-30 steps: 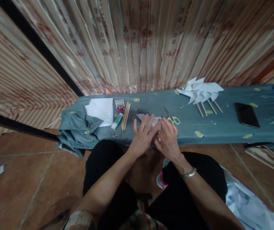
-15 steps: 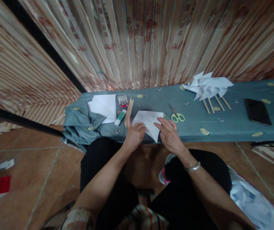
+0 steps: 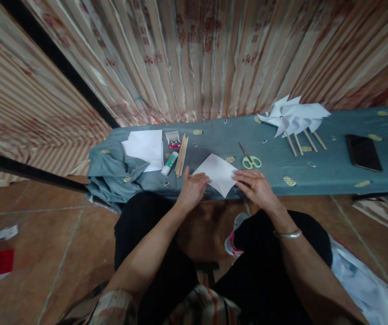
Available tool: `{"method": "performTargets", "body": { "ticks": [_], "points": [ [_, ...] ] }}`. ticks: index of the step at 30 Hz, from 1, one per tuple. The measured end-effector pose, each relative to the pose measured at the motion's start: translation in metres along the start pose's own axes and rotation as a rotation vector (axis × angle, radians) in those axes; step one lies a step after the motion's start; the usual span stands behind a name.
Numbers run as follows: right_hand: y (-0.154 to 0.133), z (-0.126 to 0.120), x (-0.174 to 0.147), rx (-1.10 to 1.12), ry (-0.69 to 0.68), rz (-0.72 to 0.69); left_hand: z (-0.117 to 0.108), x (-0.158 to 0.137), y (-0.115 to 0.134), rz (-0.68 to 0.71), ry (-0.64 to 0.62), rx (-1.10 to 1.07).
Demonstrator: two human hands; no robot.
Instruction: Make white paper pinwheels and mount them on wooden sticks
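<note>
A square sheet of white paper (image 3: 217,174) lies near the bench's front edge, one corner pointing toward me. My left hand (image 3: 194,187) has its fingers on the left corner, the thumb raised beside the wooden sticks (image 3: 181,155). At the right corner, my right hand (image 3: 254,184) pinches the paper between thumb and fingers. Faint crease lines seem to cross the sheet. Green-handled scissors (image 3: 250,161) lie just beyond my right hand. A glue stick (image 3: 170,163) rests left of the sticks, below a small open box of metal pins (image 3: 173,140).
White sheets (image 3: 144,149) are piled at the bench's left end, partly under folded cloth. Several paper pinwheels (image 3: 297,115) on sticks lie to the right, then a dark phone (image 3: 363,152). A curtain (image 3: 194,58) hangs behind. A bag of white paper (image 3: 359,275) stands on the floor.
The sheet was folded over with a point toward me; now it lies opened out as a square. My right hand has moved right to its corner.
</note>
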State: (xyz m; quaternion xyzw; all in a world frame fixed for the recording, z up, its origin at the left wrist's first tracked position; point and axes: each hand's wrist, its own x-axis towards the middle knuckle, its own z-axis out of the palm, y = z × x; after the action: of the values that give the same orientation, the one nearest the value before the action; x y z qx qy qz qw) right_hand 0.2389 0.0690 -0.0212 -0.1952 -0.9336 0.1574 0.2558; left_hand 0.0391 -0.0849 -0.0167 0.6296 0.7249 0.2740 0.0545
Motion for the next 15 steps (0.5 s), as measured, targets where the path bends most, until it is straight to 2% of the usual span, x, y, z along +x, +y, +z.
{"method": "performTargets", "body": {
  "ticks": [7,15],
  "points": [
    [0.006,0.004,0.006,0.154,-0.061,0.148,-0.003,0.007,-0.008,-0.099,-0.052,-0.046],
    [0.002,0.013,0.019,0.266,0.039,0.386,0.008,0.016,-0.022,-0.135,0.081,-0.044]
  ]
}}
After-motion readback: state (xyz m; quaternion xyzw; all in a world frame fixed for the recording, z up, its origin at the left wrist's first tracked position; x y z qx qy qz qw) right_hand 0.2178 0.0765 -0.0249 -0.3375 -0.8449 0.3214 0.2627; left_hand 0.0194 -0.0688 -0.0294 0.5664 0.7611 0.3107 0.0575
